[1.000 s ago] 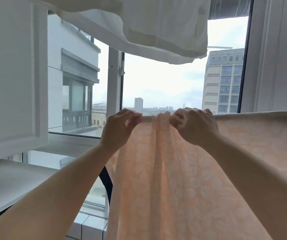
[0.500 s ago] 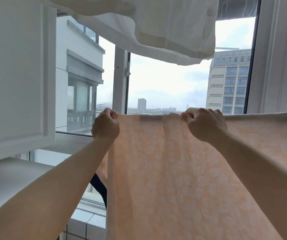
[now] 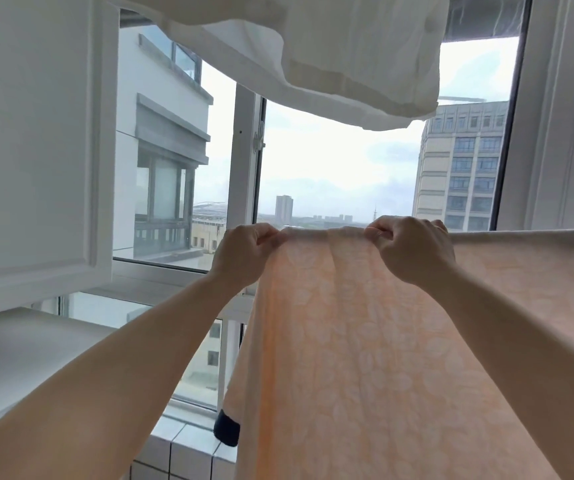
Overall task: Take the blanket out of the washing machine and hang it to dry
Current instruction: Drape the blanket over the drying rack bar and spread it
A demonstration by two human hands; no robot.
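Blanket (image 3: pixel 399 358) hangs before the window (image 3: pixel 341 168), its top edge draped over a support that is hidden, with a bunched fold between the hands. Risk, as judged: uneven pulling could drag the damp cloth sideways and off. Left hand (image 3: pixel 244 252) and right hand (image 3: pixel 413 252), arms raised, each pinch that top edge.

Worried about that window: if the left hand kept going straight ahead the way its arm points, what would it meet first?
Probably the white window frame and its glass right behind the left hand, which grips the peach blanket. Nothing else shows between, though depth is unclear.
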